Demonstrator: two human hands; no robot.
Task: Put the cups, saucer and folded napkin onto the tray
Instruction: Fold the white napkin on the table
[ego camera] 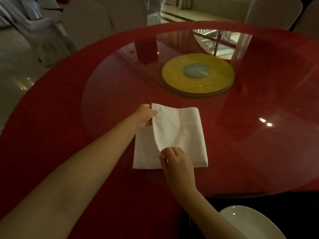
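Observation:
A white napkin (179, 133) lies on the red round table (69, 118), partly folded, with its top layer lifted along the left edge. My left hand (145, 116) pinches the far left corner of that top layer. My right hand (174, 159) pinches the near end of the same edge, close to the napkin's front. A white dish (250, 223), a plate or saucer, shows at the bottom right, below the table's edge. No cups and no tray are in view.
A glass turntable covers the middle of the table, with a yellow disc and grey hub (198, 73) at its centre. White-covered chairs (103, 19) stand around the far side. Pale floor shows at the left.

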